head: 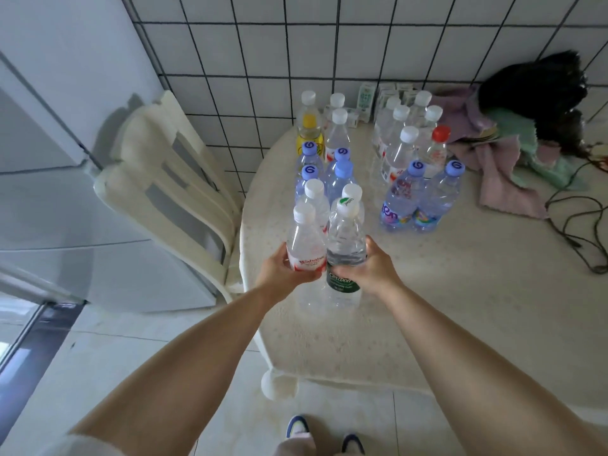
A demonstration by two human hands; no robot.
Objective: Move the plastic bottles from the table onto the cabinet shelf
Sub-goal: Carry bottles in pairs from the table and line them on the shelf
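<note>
Table: round, under a cream patterned cloth, set against a white tiled wall.
Chair: cream, slatted back, just left of the table.
Cloths: pink and green, heaped at the table's far right beside a dark fluffy item; black cable trailed near them.
Left bottle cluster: upright, white and blue caps, one with yellow contents at the back.
Right bottle cluster: upright, white, blue and one red cap, well apart from the left cluster.
Small cartons: stood at the wall behind the bottles.
Red-labelled bottle: clear, white cap, at the table's near edge, gripped round its body by the left hand, fingers curled about it.
Green-labelled bottle: clear, white cap, touching the first, grasped by the right hand, fingers wrapped round it.
</note>
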